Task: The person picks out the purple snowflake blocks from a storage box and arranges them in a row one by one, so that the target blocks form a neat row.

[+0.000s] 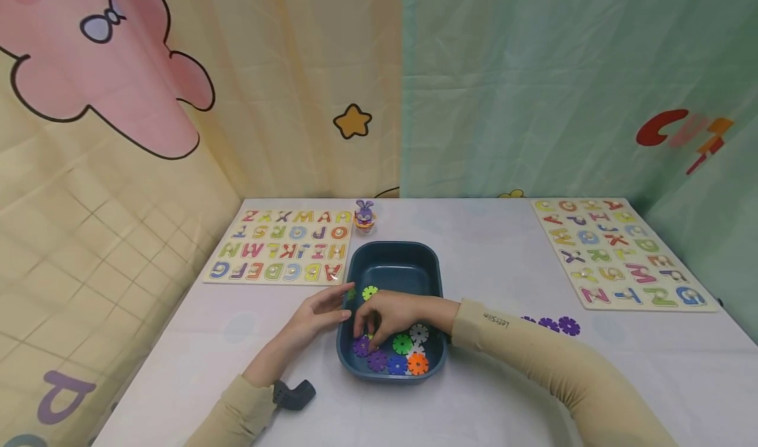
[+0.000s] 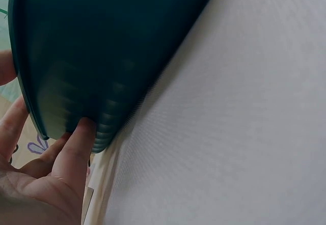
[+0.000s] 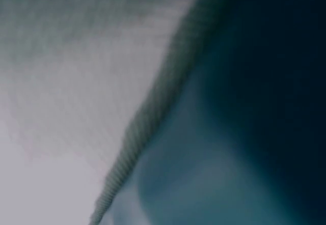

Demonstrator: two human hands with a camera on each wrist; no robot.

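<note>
A dark blue plastic basin point(image 1: 393, 277) stands in the middle of the table, with several toothed snowflake discs inside. My left hand point(image 1: 316, 312) grips its left rim; in the left wrist view its fingers point(image 2: 76, 148) lie on the outer wall and over the edge. Inside the basin, my right hand point(image 1: 391, 314) reaches down and pinches a purple snowflake disc point(image 1: 361, 347) at the near left. Close by lie a green disc point(image 1: 403, 344), a white disc point(image 1: 419, 333), a blue disc point(image 1: 397, 365) and an orange disc point(image 1: 418, 364). The right wrist view is blurred and hides the right fingers.
Alphabet boards lie at the back left point(image 1: 284, 246) and right point(image 1: 622, 256). A purple rabbit toy point(image 1: 364, 216) stands behind the basin. Purple discs point(image 1: 568, 326) lie beyond my right sleeve, partly covered. A dark curved object point(image 1: 294, 395) is beside my left wrist.
</note>
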